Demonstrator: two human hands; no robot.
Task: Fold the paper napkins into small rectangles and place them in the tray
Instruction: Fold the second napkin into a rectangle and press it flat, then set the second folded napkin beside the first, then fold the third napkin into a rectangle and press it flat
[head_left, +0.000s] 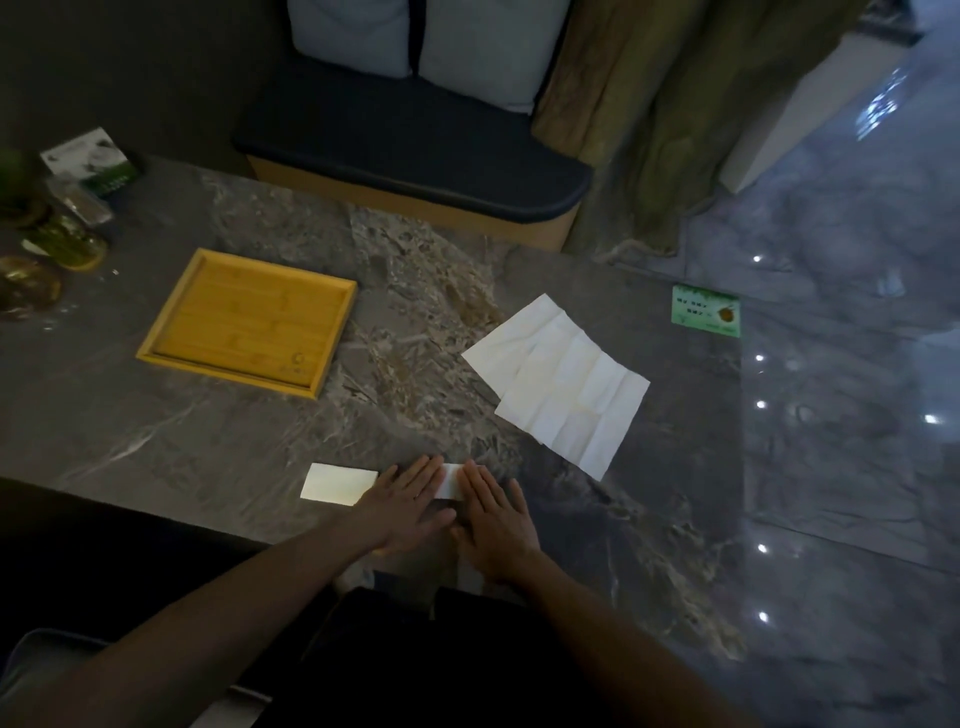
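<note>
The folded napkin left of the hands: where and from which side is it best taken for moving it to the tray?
Probably pinch the folded napkin at its left short edge, coming from the left: it lies flat, and the left hand covers its right end. The tray also lies on that side.

Both hands flat, fingers straight, on counter (234, 441) near front edge: left hand (405, 501) & right hand (493, 512) side by side, pressing a napkin (449, 480) between/under them. Folded rectangle (340, 484) just left of left hand. Wooden tray (249, 322) farther back-left. Unfolded napkins (561, 384), overlapping, to right. Green card (706, 310) at far right edge.
</note>
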